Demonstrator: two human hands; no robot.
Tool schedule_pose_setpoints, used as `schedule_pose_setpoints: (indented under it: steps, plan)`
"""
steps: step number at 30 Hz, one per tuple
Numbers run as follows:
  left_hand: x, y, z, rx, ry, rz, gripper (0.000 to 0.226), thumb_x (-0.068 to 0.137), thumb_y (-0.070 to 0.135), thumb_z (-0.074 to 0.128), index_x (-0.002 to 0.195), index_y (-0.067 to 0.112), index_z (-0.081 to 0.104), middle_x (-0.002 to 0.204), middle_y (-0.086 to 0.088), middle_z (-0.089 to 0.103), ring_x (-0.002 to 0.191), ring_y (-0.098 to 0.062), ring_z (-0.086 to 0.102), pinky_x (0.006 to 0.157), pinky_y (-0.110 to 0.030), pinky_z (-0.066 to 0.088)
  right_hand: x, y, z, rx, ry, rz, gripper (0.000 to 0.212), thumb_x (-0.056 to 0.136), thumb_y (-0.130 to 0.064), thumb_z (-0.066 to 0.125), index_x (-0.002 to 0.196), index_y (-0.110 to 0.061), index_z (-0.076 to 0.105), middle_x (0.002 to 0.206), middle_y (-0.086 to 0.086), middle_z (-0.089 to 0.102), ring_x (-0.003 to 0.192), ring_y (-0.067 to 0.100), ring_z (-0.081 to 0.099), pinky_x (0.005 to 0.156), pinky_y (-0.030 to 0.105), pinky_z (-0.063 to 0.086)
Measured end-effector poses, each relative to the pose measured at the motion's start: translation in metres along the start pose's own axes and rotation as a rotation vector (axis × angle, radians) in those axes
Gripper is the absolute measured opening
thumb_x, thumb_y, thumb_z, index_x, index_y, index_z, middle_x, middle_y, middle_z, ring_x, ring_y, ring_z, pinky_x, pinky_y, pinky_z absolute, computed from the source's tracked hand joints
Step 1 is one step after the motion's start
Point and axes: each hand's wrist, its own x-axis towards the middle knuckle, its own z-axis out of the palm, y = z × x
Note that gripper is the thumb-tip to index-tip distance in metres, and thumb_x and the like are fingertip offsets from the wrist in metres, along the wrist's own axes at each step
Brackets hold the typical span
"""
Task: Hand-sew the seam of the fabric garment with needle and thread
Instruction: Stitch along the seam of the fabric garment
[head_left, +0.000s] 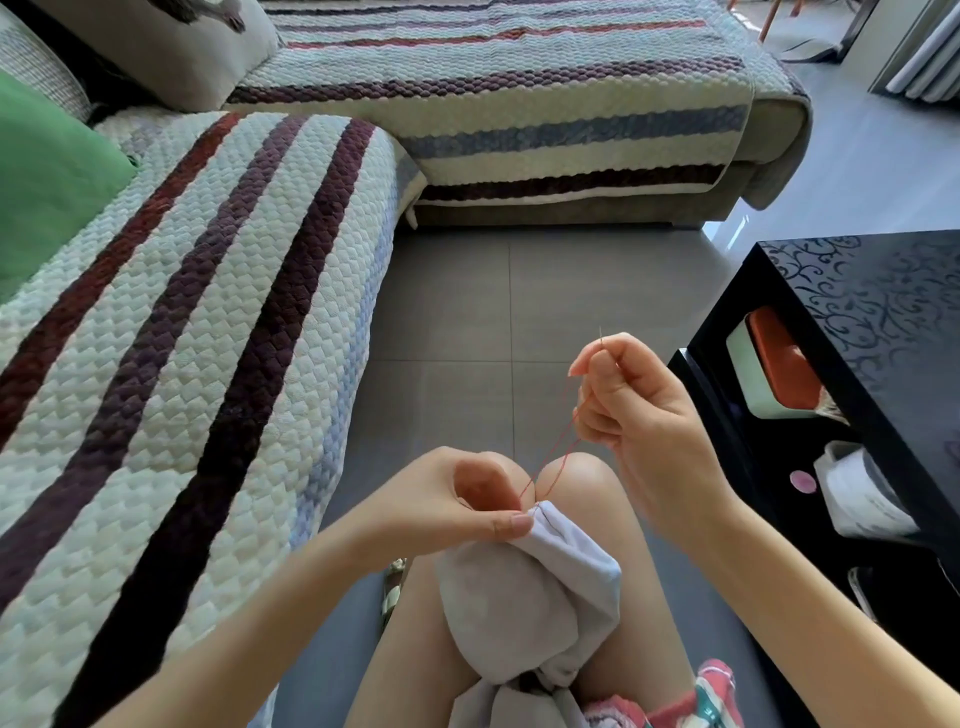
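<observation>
Left hand is pinching the gathered edge of the pale grey garment between thumb and curled fingers, just above the person's knees. Higher and to the right, apart from the fabric, the right hand is hovering with its thumb and forefinger gripping the needle, whose thin end is poking up out of the fingertips. Red thread is running as two straight strands from the pinched edge of the cloth, right beside the left thumb, upward and rightward into the right hand. The rest of the garment is draping down from the left hand over the lap and bunching between the thighs.

A striped quilted sofa is filling the left side and the far end of the view, with a green cushion lying on it at the left edge. A black worktop with a scroll pattern is standing to the right of the right hand, and an orange-lidded box is sitting on the shelf beneath it. Grey floor tiles are showing between sofa and worktop
</observation>
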Motion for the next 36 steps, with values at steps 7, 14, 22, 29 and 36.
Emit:
schedule_pose_setpoints:
  steps: [7,14,22,29,36]
  plan:
    - [0.001,-0.009,0.009,-0.148,0.09,-0.003,0.007,0.083,0.012,0.073,0.081,0.006,0.076,0.076,0.004,0.072,0.074,-0.004,0.065,0.068,-0.016,0.047,0.002,-0.002,-0.014,-0.164,0.104,0.06,0.023,0.098,-0.016,0.051,0.078,-0.013,0.063,0.06,-0.002,0.053,0.059,0.014,0.049,0.061,0.026,0.042]
    - [0.0,-0.019,0.009,-0.147,0.087,-0.103,0.01,0.085,0.016,0.072,0.079,0.019,0.079,0.083,-0.001,0.076,0.079,-0.006,0.068,0.07,-0.02,0.05,0.018,-0.012,-0.059,0.395,0.155,0.296,0.018,0.08,-0.019,0.057,0.068,-0.015,0.069,0.079,0.008,0.071,0.081,0.021,0.07,0.08,0.036,0.058]
    - [-0.002,-0.021,0.006,-0.208,0.039,-0.138,0.011,0.085,0.015,0.073,0.078,0.019,0.08,0.086,-0.003,0.076,0.08,-0.007,0.069,0.071,-0.018,0.051,0.043,0.013,-0.102,0.437,0.191,0.331,0.005,0.072,-0.01,0.063,0.069,-0.011,0.059,0.047,-0.006,0.029,0.039,0.005,0.025,0.037,0.016,0.024]
    - [-0.004,-0.027,0.006,-0.226,0.071,-0.191,0.007,0.082,0.015,0.076,0.081,0.009,0.078,0.083,-0.007,0.076,0.077,-0.009,0.068,0.07,-0.02,0.05,0.074,0.031,-0.157,-0.501,0.721,-0.011,0.03,0.094,-0.016,0.044,0.068,-0.026,0.056,0.052,-0.01,0.043,0.045,0.004,0.033,0.049,0.023,0.026]
    - [-0.003,-0.025,0.006,-0.246,0.076,-0.181,0.009,0.083,0.01,0.073,0.076,0.011,0.078,0.08,-0.005,0.075,0.074,-0.008,0.067,0.067,-0.017,0.049,0.005,0.053,-0.066,-0.82,-0.226,-0.01,0.019,0.085,-0.017,0.066,0.103,-0.022,0.07,0.053,-0.016,0.045,0.052,0.004,0.037,0.054,0.012,0.03]
